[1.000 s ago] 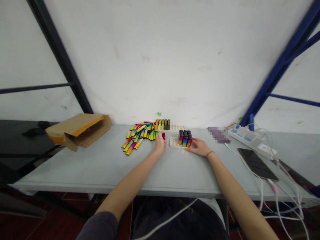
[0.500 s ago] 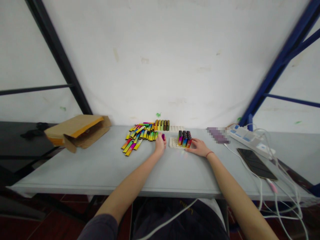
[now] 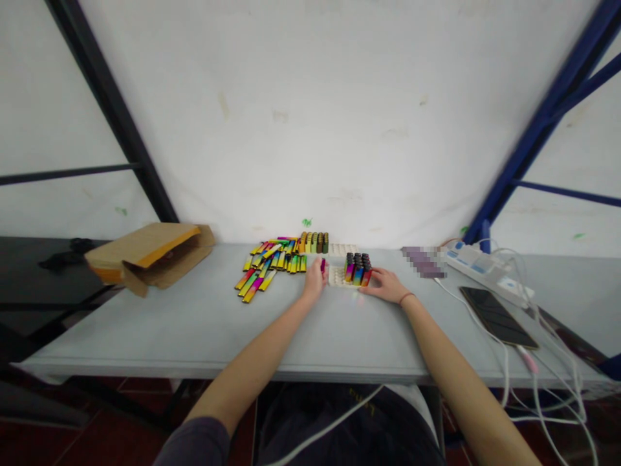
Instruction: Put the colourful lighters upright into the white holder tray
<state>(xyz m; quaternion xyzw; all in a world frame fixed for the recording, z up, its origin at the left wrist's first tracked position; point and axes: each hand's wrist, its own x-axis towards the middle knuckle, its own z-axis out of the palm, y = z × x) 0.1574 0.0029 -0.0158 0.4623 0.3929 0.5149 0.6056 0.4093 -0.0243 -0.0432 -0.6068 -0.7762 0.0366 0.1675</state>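
Note:
My left hand (image 3: 316, 279) is closed around a small purple metallic tube (image 3: 323, 265), partly hidden by the fingers, just left of a white tray with holes (image 3: 338, 277). Several rainbow-coloured tubes with black tops (image 3: 358, 272) stand upright in the tray's right part; holes show at its left. My right hand (image 3: 387, 286) grips the tray's right end, its thumb along the front edge and fingers beside the tubes. To the left lies a loose pile of shiny yellow and rainbow tubes (image 3: 264, 266).
Behind, a block of upright gold-green tubes (image 3: 314, 243) adjoins another white tray (image 3: 343, 249). An open cardboard box (image 3: 150, 252) lies at the left. On the right are a phone (image 3: 497, 317), a power strip (image 3: 490, 272), white cables (image 3: 548, 330) and a blurred-out purple item (image 3: 424, 263).
My left hand has moved slightly right, bringing the purple tube up to the tray's left side. My right hand has stayed at the tray's right end.

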